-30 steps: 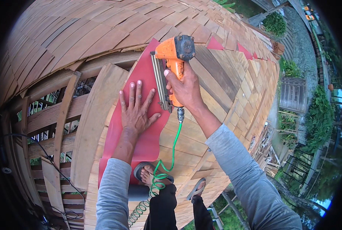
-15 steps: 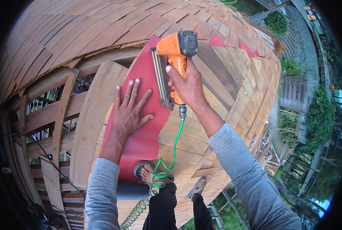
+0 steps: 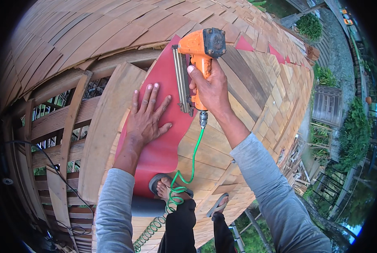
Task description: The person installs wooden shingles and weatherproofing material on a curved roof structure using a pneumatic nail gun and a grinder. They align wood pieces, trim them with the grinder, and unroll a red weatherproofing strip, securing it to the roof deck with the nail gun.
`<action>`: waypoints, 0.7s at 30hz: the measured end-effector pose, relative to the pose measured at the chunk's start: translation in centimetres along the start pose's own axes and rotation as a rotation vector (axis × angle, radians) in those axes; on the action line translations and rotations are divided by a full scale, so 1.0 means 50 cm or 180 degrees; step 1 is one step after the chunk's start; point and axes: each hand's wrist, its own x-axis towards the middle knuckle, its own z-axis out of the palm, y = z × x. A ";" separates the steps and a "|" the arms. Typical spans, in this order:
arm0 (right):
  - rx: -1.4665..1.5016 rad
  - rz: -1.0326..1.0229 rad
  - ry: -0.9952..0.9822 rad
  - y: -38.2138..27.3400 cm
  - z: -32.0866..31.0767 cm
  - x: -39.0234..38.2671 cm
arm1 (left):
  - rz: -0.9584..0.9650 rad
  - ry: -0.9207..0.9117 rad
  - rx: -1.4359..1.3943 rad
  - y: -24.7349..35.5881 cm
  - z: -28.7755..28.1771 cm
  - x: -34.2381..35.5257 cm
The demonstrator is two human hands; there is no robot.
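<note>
My right hand point(image 3: 210, 86) is wrapped round the handle of an orange pneumatic nail gun point(image 3: 193, 42). Its black cap faces up, and the silver magazine point(image 3: 181, 80) runs beside the handle. From the fitting at the handle's base hangs a green coiled air hose point(image 3: 196, 154). Below the gun lies a red membrane sheet point(image 3: 154, 147) along the wooden roof; I cannot tell whether the gun's nose touches it. My left hand point(image 3: 145, 116) lies flat on that sheet, fingers spread, holding nothing. The sheet's lower end meets a dark grey roll point(image 3: 148, 206) by my sandalled foot.
Wooden shingles point(image 3: 125, 25) cover the roof ahead, with more shingles point(image 3: 281, 101) sloping down to the right. At left, open framing point(image 3: 72, 122) shows gaps beside a wide plank point(image 3: 108, 130). A black cable point(image 3: 57, 168) hangs there. Past the right roof edge the ground is far below.
The view has shifted slightly, so both hands and the nail gun appear a little up and to the right. My left hand stays flat on the sheet, and my right keeps its grip.
</note>
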 end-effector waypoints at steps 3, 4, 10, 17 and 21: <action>-0.0032 -0.0049 0.0003 0.008 0.008 -0.002 | -0.0006 0.0024 -0.0015 -0.001 0.001 -0.001; -0.0137 -0.0064 0.0012 0.011 0.007 0.000 | -0.0004 0.0056 -0.0036 0.000 0.001 0.000; -0.0342 -0.0071 0.0036 0.009 -0.014 -0.018 | -0.0007 0.0199 -0.0088 0.006 0.004 0.005; -0.0003 0.0372 0.0562 0.046 -0.120 -0.175 | -0.0058 0.0102 -0.0143 0.007 -0.001 -0.001; 0.0064 0.0463 0.0863 0.088 -0.187 -0.200 | -0.0046 0.0165 -0.0127 0.012 -0.011 0.005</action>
